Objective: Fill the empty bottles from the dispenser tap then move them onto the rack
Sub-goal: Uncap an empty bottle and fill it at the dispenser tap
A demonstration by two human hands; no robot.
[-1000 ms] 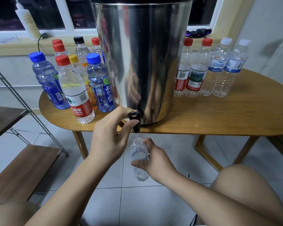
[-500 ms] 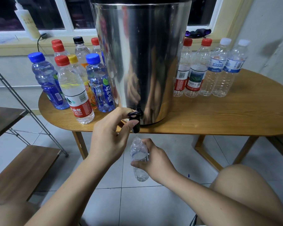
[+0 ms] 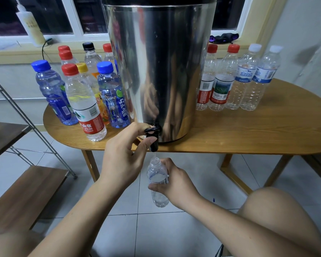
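Both hands are busy at the steel dispenser (image 3: 161, 71) on the wooden surface (image 3: 248, 130). The left hand (image 3: 122, 162) curls a finger and thumb round the black tap (image 3: 153, 138), and the right hand (image 3: 176, 184) grips an uncapped clear bottle (image 3: 157, 175) upright just under the spout. More capped bottles (image 3: 85, 108) stand on either side of the dispenser.

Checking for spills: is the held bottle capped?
No, the bottle in the right hand is uncapped, its mouth open under the tap.

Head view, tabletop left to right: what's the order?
Far-left blue-capped bottle → red-labelled bottle → blue sports-drink bottle → steel dispenser → red-capped bottle → second red-capped bottle → white-capped bottle → second white-capped bottle.
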